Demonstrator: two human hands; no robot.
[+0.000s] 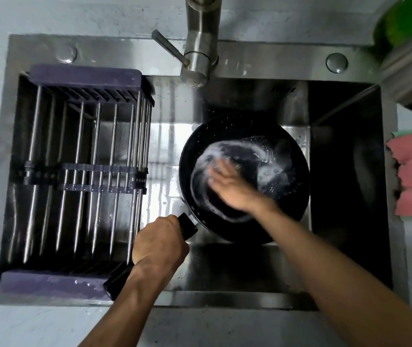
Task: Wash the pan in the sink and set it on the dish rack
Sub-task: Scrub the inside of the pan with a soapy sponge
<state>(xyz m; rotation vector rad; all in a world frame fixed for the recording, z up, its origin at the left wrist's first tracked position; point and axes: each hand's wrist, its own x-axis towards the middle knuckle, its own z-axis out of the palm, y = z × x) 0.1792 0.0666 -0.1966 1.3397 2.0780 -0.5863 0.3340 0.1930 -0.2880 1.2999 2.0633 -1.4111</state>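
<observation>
L hand (158,242) grips pan (243,179) handle, pointing near-left twd dish rack (84,171); R hand (227,186) flat, fingers straight, rubs inside.

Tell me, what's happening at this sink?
A person is washing a black frying pan in the steel sink. The left hand grips the pan's handle, while the right hand rubs soapy foam around inside it. The dish rack on the left holds nothing yet.
</observation>
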